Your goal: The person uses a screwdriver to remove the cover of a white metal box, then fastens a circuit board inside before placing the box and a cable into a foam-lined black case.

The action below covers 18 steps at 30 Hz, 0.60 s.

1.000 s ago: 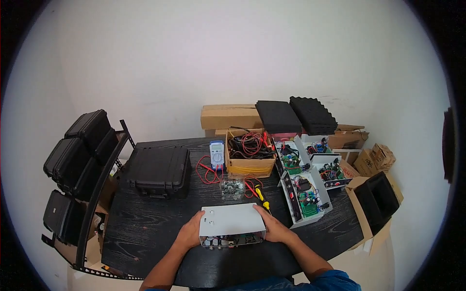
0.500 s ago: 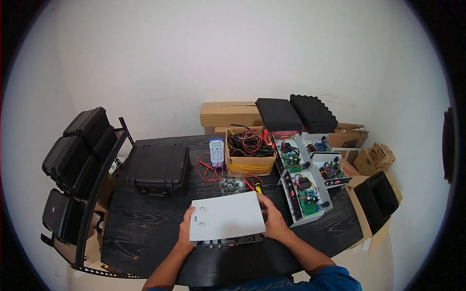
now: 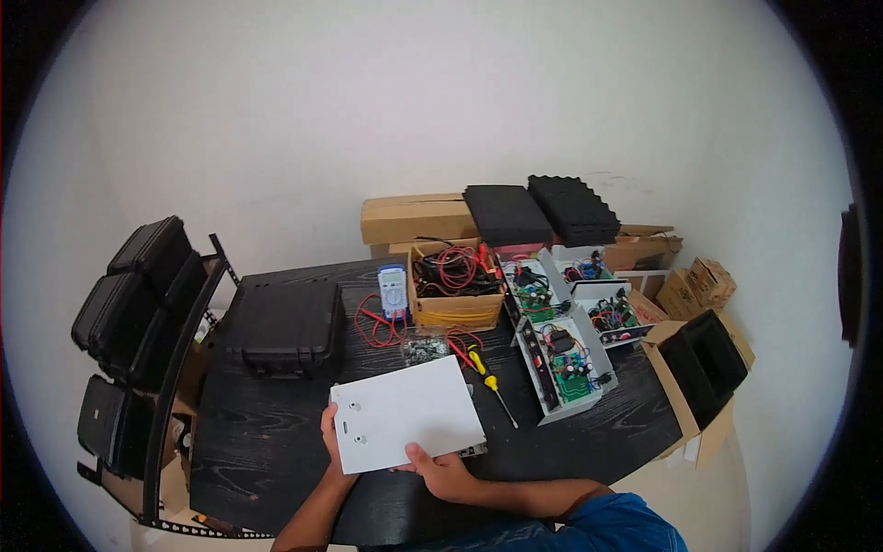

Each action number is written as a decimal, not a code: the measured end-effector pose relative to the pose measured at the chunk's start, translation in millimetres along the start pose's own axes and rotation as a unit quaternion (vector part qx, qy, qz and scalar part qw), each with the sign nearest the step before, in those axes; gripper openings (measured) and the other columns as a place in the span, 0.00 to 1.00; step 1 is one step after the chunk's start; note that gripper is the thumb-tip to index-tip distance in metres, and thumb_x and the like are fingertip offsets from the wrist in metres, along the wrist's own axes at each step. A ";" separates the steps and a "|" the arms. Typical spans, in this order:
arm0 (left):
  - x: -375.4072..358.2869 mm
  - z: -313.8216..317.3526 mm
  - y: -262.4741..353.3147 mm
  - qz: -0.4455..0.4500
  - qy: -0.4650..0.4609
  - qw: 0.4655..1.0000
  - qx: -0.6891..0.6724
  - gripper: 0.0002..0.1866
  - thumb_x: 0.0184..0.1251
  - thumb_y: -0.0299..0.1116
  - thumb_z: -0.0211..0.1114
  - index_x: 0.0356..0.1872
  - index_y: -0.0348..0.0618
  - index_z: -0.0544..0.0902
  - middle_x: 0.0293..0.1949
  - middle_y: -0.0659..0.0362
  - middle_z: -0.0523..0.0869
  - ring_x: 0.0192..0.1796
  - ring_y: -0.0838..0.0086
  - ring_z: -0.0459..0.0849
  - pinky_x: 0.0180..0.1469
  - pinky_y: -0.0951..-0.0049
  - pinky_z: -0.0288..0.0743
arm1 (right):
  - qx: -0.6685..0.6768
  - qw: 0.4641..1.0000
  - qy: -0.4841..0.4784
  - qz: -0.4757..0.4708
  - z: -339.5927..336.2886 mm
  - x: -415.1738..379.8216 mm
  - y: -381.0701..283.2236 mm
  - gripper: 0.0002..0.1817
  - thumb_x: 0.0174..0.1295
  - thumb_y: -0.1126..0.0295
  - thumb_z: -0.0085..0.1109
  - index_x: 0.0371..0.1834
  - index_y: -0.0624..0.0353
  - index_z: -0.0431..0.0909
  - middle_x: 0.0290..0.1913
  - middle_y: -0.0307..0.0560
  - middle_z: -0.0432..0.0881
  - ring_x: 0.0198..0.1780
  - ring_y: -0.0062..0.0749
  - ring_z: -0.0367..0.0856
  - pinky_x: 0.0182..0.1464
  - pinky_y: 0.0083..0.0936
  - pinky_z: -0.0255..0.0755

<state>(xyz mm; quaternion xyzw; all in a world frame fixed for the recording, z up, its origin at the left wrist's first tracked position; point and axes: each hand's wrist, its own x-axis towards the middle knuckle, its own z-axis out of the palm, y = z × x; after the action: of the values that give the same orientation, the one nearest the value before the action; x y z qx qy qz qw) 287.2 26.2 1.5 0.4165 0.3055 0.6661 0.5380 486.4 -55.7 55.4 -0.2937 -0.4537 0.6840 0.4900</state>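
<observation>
A white metal electronics enclosure (image 3: 409,409) is held tilted above the front of the table, its flat face with small holes and a slot turned up. My left hand (image 3: 333,442) is closed on its left edge, fingers partly hidden. My right hand (image 3: 445,473) grips the near edge, thumb on the white face and the other fingers underneath. Beyond the enclosure lie a clear tray of small screws (image 3: 425,349) and a yellow-and-black screwdriver (image 3: 490,380). A blue multimeter (image 3: 393,293) with red leads stands farther back.
Open white enclosures with green circuit boards (image 3: 572,368) occupy the right side. A cardboard box of cables (image 3: 455,311) sits at the back, near black foam sheets (image 3: 506,213). On the left are a black hard case (image 3: 285,322) and a rack of similar cases (image 3: 120,313).
My right hand has shifted from the enclosure's right side to its near edge. The enclosure has turned and moved slightly left, and the screwdriver shows fully now. The head view has shifted a little.
</observation>
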 end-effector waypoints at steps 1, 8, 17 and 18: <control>2.9 12.6 15.1 -0.070 0.013 0.994 -0.077 0.37 0.77 0.60 0.55 0.75 0.43 0.71 0.68 0.51 0.80 0.67 0.62 0.82 0.68 0.59 0.77 | 0.018 0.999 0.043 0.022 4.2 -2.9 -8.3 0.16 0.83 0.67 0.55 0.64 0.67 0.75 0.55 0.47 0.85 0.57 0.33 0.84 0.62 0.33 0.80; 6.5 9.9 17.3 0.218 -0.136 0.886 0.385 0.48 0.72 0.55 0.65 0.81 0.31 0.58 0.84 0.32 0.52 0.83 0.42 0.63 0.82 0.52 0.58 | -0.029 0.975 0.159 -0.151 -58.0 -27.4 -76.2 0.14 0.82 0.66 0.55 0.63 0.63 0.78 0.53 0.40 0.83 0.55 0.23 0.79 0.60 0.28 0.75; 8.6 6.7 21.0 0.059 -0.185 0.850 0.489 0.35 0.78 0.38 0.59 0.79 0.29 0.62 0.84 0.38 0.59 0.84 0.43 0.60 0.83 0.54 0.56 | 0.044 0.818 0.438 -0.370 -180.8 -130.2 -212.6 0.38 0.82 0.43 0.46 0.79 0.66 0.62 0.74 0.58 0.74 0.74 0.49 0.75 0.78 0.46 0.66; 9.3 6.1 18.8 0.059 -0.186 0.852 0.486 0.35 0.77 0.37 0.59 0.79 0.30 0.62 0.83 0.38 0.60 0.84 0.44 0.61 0.82 0.55 0.56 | 0.033 0.801 0.460 -0.382 -195.3 -144.5 -217.0 0.38 0.83 0.43 0.45 0.79 0.66 0.62 0.74 0.57 0.74 0.74 0.48 0.75 0.77 0.45 0.66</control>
<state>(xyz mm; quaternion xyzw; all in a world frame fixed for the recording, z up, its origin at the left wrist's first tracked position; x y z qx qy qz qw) 283.2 30.6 22.5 0.7581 0.4595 0.3735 0.2732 789.6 -102.6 165.2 -0.3599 -0.2276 0.2406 0.8722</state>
